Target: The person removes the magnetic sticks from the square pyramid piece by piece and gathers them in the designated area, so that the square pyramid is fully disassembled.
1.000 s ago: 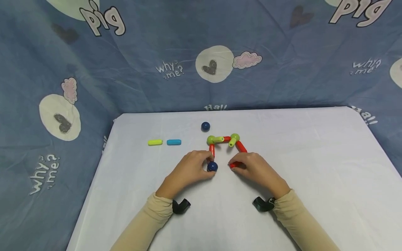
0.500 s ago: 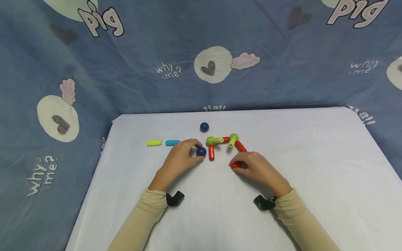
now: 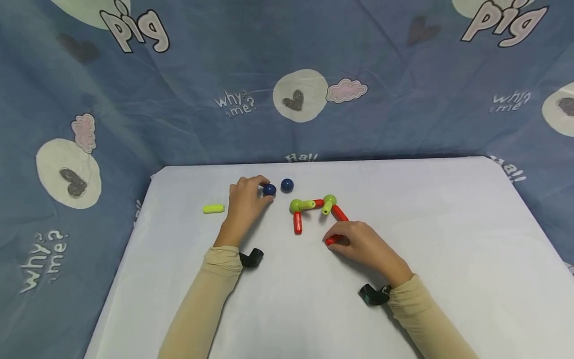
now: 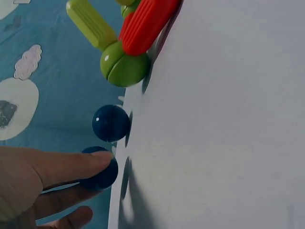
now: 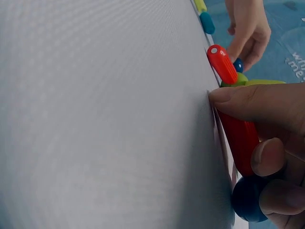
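In the head view my left hand (image 3: 244, 202) pinches a dark blue ball (image 3: 269, 190) between thumb and fingers. A second blue ball (image 3: 287, 185) sits just to its right. My right hand (image 3: 363, 244) grips a red rod (image 5: 239, 140); a third blue ball (image 5: 250, 199) is at that rod's end in the right wrist view. Beyond this hand, a frame joins two green balls (image 3: 329, 200) with red rods. A loose-ended red rod (image 3: 298, 223) points toward the person from the left green ball (image 3: 295, 206). Short yellow-green rods (image 3: 307, 204) stick out of both green balls.
A yellow-green rod (image 3: 213, 209) lies left of my left hand. A blue rod (image 5: 207, 23) near it shows in the right wrist view but is hidden by the hand from the head. The white table (image 3: 287, 299) ends at a blue printed cloth (image 3: 202, 134).
My left hand has carried its blue ball away from the left red rod's end, up and left to beside the other blue ball. My right hand keeps its grip, nearly still.
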The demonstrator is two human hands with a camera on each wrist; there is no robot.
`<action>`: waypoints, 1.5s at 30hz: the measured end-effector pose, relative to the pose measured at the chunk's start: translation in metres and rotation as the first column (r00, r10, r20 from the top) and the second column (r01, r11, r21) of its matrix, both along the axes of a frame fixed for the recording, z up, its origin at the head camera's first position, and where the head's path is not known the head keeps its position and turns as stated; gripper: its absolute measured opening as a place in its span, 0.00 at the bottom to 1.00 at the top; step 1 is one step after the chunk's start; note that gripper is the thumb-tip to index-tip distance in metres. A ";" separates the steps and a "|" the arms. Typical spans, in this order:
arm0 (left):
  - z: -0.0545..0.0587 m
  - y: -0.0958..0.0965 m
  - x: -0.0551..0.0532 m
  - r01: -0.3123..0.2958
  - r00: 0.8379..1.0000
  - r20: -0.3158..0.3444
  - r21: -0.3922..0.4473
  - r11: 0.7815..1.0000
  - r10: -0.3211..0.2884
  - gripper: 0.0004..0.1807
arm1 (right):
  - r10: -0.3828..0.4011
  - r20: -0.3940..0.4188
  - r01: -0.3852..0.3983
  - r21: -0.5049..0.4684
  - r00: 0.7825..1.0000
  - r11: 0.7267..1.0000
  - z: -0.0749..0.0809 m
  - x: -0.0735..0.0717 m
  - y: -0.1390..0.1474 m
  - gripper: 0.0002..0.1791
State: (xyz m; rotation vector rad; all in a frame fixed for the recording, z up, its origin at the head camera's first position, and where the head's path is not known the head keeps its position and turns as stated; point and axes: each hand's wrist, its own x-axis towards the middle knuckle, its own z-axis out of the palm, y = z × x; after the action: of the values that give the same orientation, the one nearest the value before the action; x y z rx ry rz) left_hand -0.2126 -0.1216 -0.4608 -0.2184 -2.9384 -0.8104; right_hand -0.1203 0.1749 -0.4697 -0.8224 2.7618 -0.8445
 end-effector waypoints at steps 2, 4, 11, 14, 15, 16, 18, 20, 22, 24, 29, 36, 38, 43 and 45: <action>-0.001 0.000 -0.004 -0.013 1.000 -0.006 -0.006 1.000 0.013 0.21 | 0.005 0.001 -0.005 -0.004 1.000 1.000 0.000 0.001 -0.001 0.12; -0.002 -0.001 -0.007 -0.018 1.000 -0.009 -0.005 1.000 0.018 0.20 | 0.009 0.003 -0.009 -0.007 1.000 1.000 0.000 0.001 -0.003 0.12; -0.006 0.000 -0.010 -0.009 1.000 -0.001 0.012 1.000 0.009 0.21 | 0.011 -0.013 -0.011 -0.001 1.000 1.000 0.001 0.002 -0.003 0.12; -0.006 0.001 -0.009 -0.005 1.000 0.005 0.015 1.000 0.005 0.22 | 0.014 -0.014 -0.014 -0.003 1.000 1.000 0.001 0.002 -0.003 0.12; -0.006 0.001 -0.009 -0.003 1.000 0.008 0.016 1.000 0.003 0.22 | 0.015 -0.013 -0.015 -0.004 1.000 1.000 0.001 0.002 -0.003 0.12; -0.006 0.001 -0.009 -0.001 1.000 0.012 0.017 1.000 0.001 0.22 | 0.014 -0.011 -0.014 -0.004 1.000 1.000 0.001 0.002 -0.003 0.12; -0.006 0.001 -0.008 0.003 1.000 0.021 0.020 1.000 -0.003 0.22 | 0.012 -0.008 -0.012 -0.003 1.000 1.000 0.001 0.002 -0.003 0.12; -0.006 0.001 -0.008 0.006 1.000 0.028 0.026 1.000 -0.007 0.23 | 0.009 -0.007 -0.009 -0.001 1.000 1.000 0.001 0.002 -0.003 0.13; -0.006 0.001 -0.009 0.010 0.999 0.033 0.032 0.999 -0.011 0.23 | 0.007 -0.006 -0.007 0.000 1.000 1.000 0.002 0.002 -0.003 0.13; -0.005 0.001 -0.009 0.014 0.999 0.035 0.047 0.999 -0.016 0.23 | 0.004 -0.007 -0.004 0.002 1.000 1.000 0.001 0.002 -0.002 0.13; -0.005 0.000 -0.010 0.023 0.999 0.029 0.095 0.995 -0.026 0.23 | 0.002 -0.009 -0.002 0.007 1.000 1.000 0.001 0.001 -0.001 0.12; -0.008 0.000 -0.012 0.024 1.000 -0.009 0.126 0.992 -0.023 0.19 | -0.002 -0.006 0.002 0.010 1.000 1.000 0.001 0.000 -0.001 0.12; -0.009 0.001 -0.012 0.025 0.999 -0.023 0.113 0.993 -0.023 0.19 | -0.003 -0.006 0.003 0.009 1.000 1.000 0.001 0.001 -0.001 0.12; -0.009 0.001 -0.012 0.023 0.999 -0.027 0.099 0.995 -0.020 0.21 | -0.002 -0.003 0.002 0.006 1.000 1.000 0.001 0.001 -0.001 0.12; -0.009 0.001 -0.011 0.023 1.000 -0.024 0.101 0.995 -0.021 0.21 | -0.001 -0.003 0.001 0.007 1.000 1.000 0.002 0.001 -0.001 0.12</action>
State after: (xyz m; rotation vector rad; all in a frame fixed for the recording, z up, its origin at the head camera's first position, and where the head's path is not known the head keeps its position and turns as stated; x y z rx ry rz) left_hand -0.2241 -0.1206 -0.4699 -0.2509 -2.8690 -0.9507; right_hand -0.1197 0.1735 -0.4682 -0.8214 2.7663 -0.8344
